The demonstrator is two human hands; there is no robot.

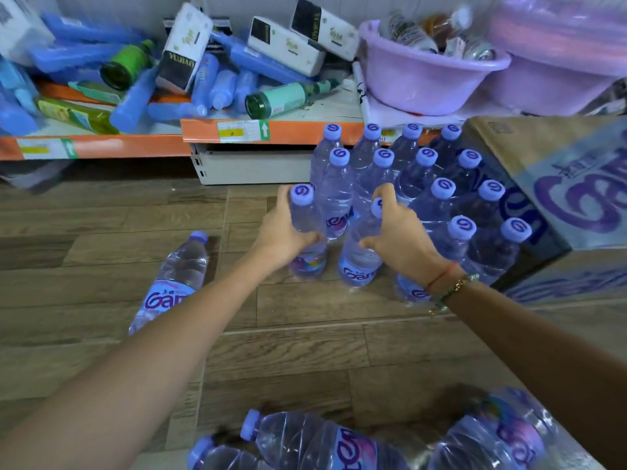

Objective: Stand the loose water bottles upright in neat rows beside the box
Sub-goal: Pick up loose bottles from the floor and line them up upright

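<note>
My left hand grips an upright clear water bottle with a purple cap on the wooden floor. My right hand grips a second upright bottle just to its right. Both stand at the left edge of several rows of upright bottles beside the cardboard box. One loose bottle lies on the floor to the left. Several more loose bottles lie at the bottom edge near me.
A low shelf with an orange edge runs behind the rows, piled with blue bottles, green bottles and tissue packs. Purple plastic basins sit at the back right. Bare wooden floor lies between my arms.
</note>
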